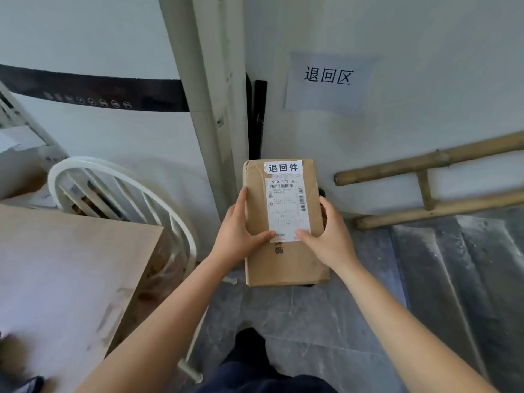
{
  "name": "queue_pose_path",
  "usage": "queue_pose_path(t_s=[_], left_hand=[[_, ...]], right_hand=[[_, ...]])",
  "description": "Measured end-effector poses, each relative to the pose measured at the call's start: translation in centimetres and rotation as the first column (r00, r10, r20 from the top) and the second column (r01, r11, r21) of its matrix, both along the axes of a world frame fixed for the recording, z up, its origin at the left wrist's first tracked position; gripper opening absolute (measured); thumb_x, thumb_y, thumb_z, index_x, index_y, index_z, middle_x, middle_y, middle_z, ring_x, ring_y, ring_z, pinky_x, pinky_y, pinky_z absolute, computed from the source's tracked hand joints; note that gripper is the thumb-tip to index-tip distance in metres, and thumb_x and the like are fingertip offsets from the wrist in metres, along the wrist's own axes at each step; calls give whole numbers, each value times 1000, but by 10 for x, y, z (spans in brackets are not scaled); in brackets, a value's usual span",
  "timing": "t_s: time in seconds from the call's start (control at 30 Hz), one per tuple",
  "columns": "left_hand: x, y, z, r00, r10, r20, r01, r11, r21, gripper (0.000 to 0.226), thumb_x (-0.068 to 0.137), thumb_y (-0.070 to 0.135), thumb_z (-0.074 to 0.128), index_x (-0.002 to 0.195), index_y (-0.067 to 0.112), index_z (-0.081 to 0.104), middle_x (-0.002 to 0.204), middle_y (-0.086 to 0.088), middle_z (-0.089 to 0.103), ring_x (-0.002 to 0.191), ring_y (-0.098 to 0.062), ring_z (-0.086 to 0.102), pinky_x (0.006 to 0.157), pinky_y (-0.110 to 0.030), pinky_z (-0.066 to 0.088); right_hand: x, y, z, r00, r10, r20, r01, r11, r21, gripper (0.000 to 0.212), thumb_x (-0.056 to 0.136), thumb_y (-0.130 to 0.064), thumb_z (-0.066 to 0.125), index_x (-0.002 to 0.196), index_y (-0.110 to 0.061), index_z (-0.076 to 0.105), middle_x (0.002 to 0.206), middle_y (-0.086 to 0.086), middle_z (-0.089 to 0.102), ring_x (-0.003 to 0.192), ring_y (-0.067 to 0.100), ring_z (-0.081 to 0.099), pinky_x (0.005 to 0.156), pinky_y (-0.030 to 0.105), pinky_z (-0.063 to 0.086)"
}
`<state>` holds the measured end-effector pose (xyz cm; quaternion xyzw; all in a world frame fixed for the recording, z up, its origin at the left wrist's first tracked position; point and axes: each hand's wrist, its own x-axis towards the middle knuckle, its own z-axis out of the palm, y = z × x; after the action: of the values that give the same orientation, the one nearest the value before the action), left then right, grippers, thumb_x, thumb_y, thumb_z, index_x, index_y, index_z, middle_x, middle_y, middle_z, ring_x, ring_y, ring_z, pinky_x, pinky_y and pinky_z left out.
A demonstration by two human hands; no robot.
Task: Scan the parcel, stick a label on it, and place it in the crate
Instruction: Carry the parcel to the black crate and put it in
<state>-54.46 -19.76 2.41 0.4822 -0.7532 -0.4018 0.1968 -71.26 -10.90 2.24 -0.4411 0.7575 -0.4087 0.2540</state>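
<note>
A flat brown cardboard parcel (286,259) is held out in front of me over the grey floor. A white shipping label with barcodes (286,207) covers its middle, and a smaller white sticker with bold black characters (283,167) sits at its far end. My left hand (241,234) grips the parcel's left edge, thumb on top near the label's lower corner. My right hand (329,236) grips the right edge the same way. No crate shows in the view.
A wooden table (65,268) stands at the left, with a white metal chair (119,188) behind it. A tall white appliance (107,80) fills the back left. A paper sign (329,80) hangs on the wall. A bamboo ladder (431,182) leans at the right.
</note>
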Motion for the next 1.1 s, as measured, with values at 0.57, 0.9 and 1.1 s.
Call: queue_pose_path(t_s=[0.57,0.9,1.1], left_hand=[[-141,-157,-159,979,-171,110,151,974,167,110,69,35,76,146,30,-3,146,-7,38,130,-26,42,103,-43,39],[-211,-229,-457,974,-204,101,170,947,273,105,66,33,76,145,32,7,138,-5,47,128,-24,44,104,-41,42],[-234,-253,-588,964,-228,136,173,927,333,104,71,28,74,147,27,3,140,-8,46,127,-25,45,103,-38,41]], right_hand=[[-117,-134,-157,989,-142,46,131,975,179,75,73,-15,71,136,-18,31,134,2,46,123,18,43,91,25,35],[-195,-216,-450,987,-131,96,89,931,355,79,75,-17,71,140,-13,26,141,9,43,128,25,41,101,37,38],[-218,-242,-585,999,-27,42,8,911,413,70,79,-15,66,139,-14,30,143,9,43,128,28,41,99,36,37]])
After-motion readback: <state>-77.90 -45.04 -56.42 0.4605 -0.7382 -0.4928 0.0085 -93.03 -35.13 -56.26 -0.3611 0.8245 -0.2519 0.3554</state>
